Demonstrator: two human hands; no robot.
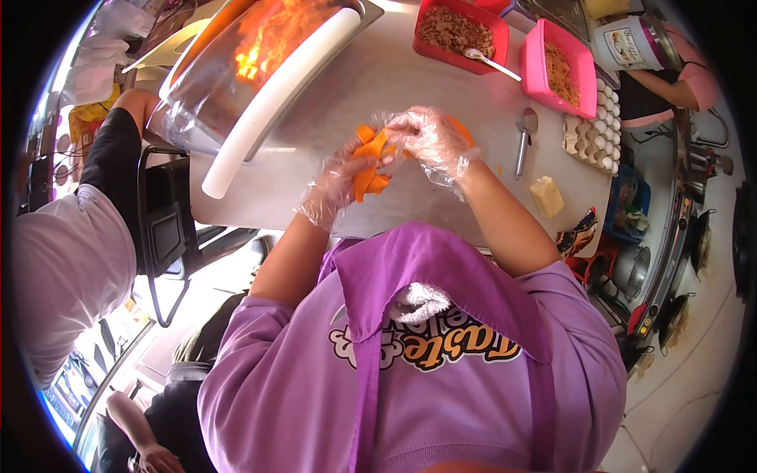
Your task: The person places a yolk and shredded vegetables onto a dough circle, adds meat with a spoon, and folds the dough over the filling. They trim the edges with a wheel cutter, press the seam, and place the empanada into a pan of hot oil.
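Observation:
Over the metal table, my left hand [344, 175], in a clear plastic glove, is closed around a folded orange piece [369, 180] with loose flaps. My right hand [426, 138], gloved the same way, has its fingers pinched together at the upper right edge of that piece; what lies between the fingertips is too small to make out. Behind my right hand, part of another flat orange item [460, 130] shows on the table.
A clear-covered tray [206, 101] with a white roll [276, 102] stands at left. Red [498, 57] and pink [583, 72] food tubs, a pizza cutter [523, 143], eggs [604, 126] and a pale block [546, 196] lie right. Other people are at left and upper right.

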